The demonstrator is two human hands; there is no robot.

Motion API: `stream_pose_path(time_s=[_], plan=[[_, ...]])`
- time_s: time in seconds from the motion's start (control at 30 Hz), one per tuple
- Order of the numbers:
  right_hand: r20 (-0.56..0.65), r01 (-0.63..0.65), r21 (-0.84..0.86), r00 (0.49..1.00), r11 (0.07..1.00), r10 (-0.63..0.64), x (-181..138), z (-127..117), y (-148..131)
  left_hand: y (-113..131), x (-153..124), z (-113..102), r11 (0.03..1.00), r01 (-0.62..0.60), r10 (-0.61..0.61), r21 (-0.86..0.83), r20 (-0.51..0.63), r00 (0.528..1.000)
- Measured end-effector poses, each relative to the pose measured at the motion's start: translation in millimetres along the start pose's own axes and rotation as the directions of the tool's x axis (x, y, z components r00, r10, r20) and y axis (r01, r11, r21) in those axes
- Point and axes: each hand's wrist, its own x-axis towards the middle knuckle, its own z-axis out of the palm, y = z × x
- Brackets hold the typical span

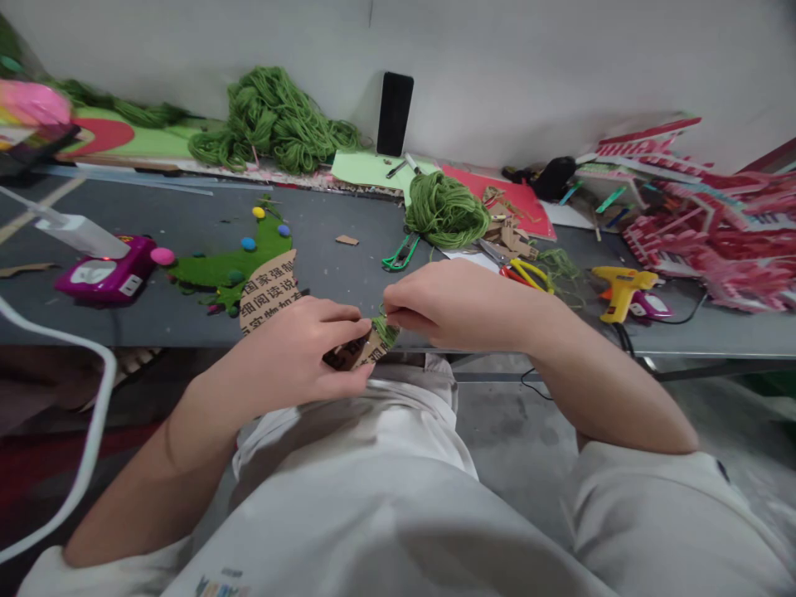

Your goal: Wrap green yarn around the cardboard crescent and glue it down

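Note:
My left hand grips a brown cardboard cutout printed with dark characters, its wide rounded end showing left of the hand. Green yarn lies on the cutout's narrow right end. There my right hand is closed, fingertips pinched together at the yarn; the strand between them is mostly hidden. Left of the cutout lies a green yarn-covered shape with small coloured balls along it. A skein of green yarn sits beyond my right hand, beside a green-handled cutter.
Yellow-and-red-handled scissors and a yellow glue gun lie right. A purple power socket with a white plug stands left. A phone leans on the wall beside a large yarn heap. Pink-red pieces are piled far right.

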Motion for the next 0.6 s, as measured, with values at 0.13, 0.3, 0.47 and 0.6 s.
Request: stream_pose_path(time_s=[0.13,0.3,0.47,0.6], plan=[[0.003,-0.087,0.008,0.996,0.996,0.087,-9,9,-4,2,-1,3,0.998,0.066,-0.066,-0.002,-0.058,0.996],[-0.059,-0.084,0.149,0.994,0.985,0.094,-19,28,-2,5,-3,7,0.995,0.092,-0.096,-0.037,-0.146,0.985],[-0.128,-0.083,0.213,0.985,0.973,0.112,-27,39,-8,6,-9,13,0.992,0.118,-0.127,-0.053,-0.225,0.966],[-0.131,-0.095,0.224,0.983,0.970,0.126,-33,40,-10,5,-12,14,0.992,0.116,-0.125,-0.049,-0.265,0.956]])
